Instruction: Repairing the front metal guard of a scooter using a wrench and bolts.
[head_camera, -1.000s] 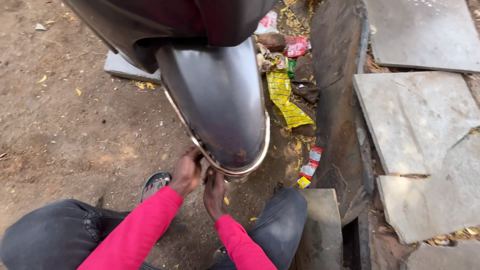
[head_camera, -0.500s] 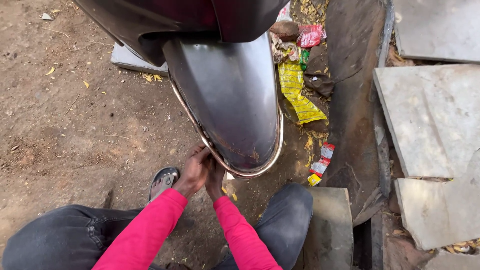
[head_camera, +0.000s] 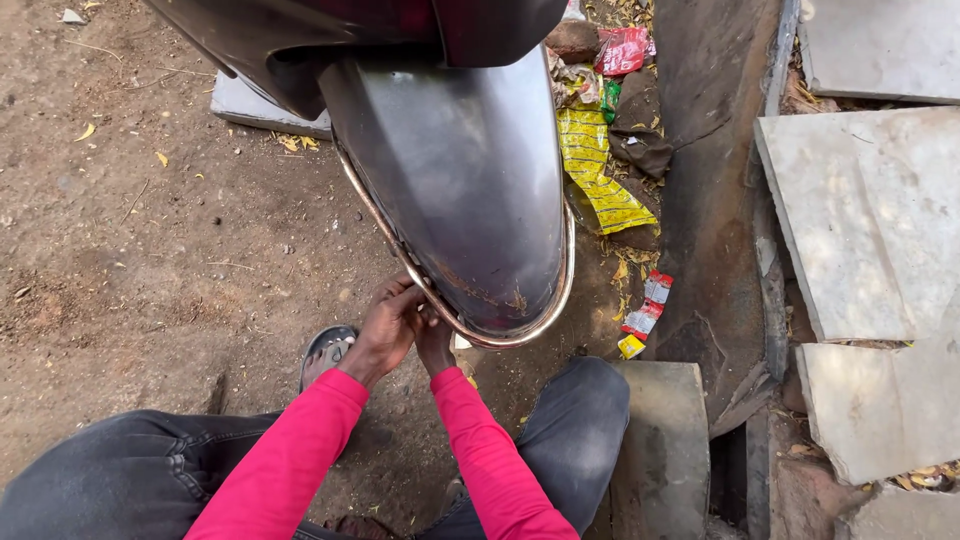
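Grey mudguard (head_camera: 465, 190), chrome rim (head_camera: 520, 335), rust-flecked edge

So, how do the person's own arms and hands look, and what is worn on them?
Both arms are covered by long, bright pink sleeves that reach to the wrists, close-fitting and plain, with no pattern visible. The left hand and the right hand are bare: no gloves. No ring, watch or bracelet can be seen from this view.

left hand (head_camera: 385, 325), right hand (head_camera: 435, 340), close together, fingers curled
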